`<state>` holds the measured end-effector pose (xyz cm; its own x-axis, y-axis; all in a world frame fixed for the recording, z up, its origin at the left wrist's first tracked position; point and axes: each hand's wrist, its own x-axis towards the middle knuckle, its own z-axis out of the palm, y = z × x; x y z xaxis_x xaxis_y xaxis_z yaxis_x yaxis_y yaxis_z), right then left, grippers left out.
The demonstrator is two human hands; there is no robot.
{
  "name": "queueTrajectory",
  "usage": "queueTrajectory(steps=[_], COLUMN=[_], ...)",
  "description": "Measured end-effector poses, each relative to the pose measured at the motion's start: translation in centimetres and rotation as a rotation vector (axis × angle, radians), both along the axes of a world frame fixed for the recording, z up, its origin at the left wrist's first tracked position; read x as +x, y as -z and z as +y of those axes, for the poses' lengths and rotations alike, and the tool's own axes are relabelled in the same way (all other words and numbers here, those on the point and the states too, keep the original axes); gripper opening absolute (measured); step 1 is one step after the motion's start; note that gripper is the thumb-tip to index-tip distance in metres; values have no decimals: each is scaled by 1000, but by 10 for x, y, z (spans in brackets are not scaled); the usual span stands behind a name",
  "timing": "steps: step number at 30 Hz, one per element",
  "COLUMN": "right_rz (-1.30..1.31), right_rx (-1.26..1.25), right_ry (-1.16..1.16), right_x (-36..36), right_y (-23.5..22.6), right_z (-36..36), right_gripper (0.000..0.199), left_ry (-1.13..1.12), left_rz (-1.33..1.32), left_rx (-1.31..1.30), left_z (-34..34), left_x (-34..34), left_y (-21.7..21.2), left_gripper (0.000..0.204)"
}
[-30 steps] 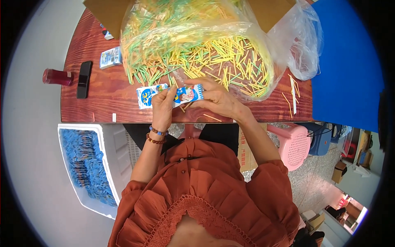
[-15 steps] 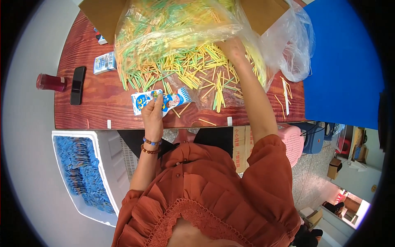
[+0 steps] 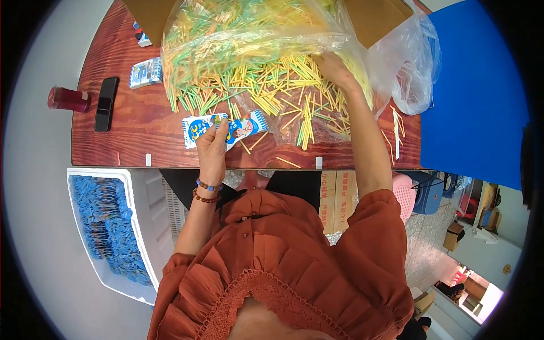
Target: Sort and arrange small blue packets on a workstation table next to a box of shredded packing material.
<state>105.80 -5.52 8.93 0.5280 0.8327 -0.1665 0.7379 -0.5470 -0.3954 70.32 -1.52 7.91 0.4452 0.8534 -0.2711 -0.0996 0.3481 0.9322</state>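
Your left hand (image 3: 212, 146) pinches a flat blue-and-white packet (image 3: 224, 129) w/ a cartoon print, fingers closed on its lower edge; it lies on the surface (image 3: 130, 141) just in front of the stick pile. Your right hand (image 3: 335, 69) reaches into the loose yellow and green sticks (image 3: 266, 85), fingers curled down among them; can't tell if it's got any pinched. The sticks spill out of a big clear plastic bag (image 3: 249, 28) at the far side of the surface, w/ more clear plastic bunched at the right (image 3: 413, 68). A few stray sticks lie apart by the right edge. A second small blue-and-white packet (image 3: 145, 72) sits to the left, near the pile but not touching it. Further left: a black phone (image 3: 106, 103) lying flat, and just beside it a dark red cup (image 3: 68, 99) on its side or seen from above, can't say which. Brown cardboard (image 3: 377, 17) stands behind the bag. Surface is reddish wood-grain w/ white clips on the near edge. Below-left on the floor, a white bin (image 3: 141, 226) full of blue packets (image 3: 107, 226). Right of the surface a blue panel (image 3: 476, 102); under it a pink basket (image 3: 403, 195) and cardboard boxes (image 3: 334, 195). Floor looks pale grey at left, speckled at right.
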Motion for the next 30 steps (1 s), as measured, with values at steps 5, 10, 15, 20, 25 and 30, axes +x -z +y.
queueTrajectory(steps=[5,10,15,20,25,30], right_rz=[119,865,692,-151,-304,-134], right_rx=[295,457,376,25,-140,-232], right_ry=[133,325,236,32,-70,-17], right_x=[-1,-18,6,-17,-35,-37], right_y=[2,-22,8,-9,-12,-18], right_z=[-34,-47,-57,-24,-11,1], right_gripper=[45,20,22,29,26,31], left_ry=[29,-21,37,26,9,26], left_rz=[-10,-15,-31,-49,-69,-97], left_rx=[-5,-24,31,-9,-61,-66], left_z=[-4,-7,-5,-6,-6,1], left_x=[5,8,8,7,7,-3], left_y=[-1,-10,1,0,-10,5], left_gripper=[28,28,29,28,24,23])
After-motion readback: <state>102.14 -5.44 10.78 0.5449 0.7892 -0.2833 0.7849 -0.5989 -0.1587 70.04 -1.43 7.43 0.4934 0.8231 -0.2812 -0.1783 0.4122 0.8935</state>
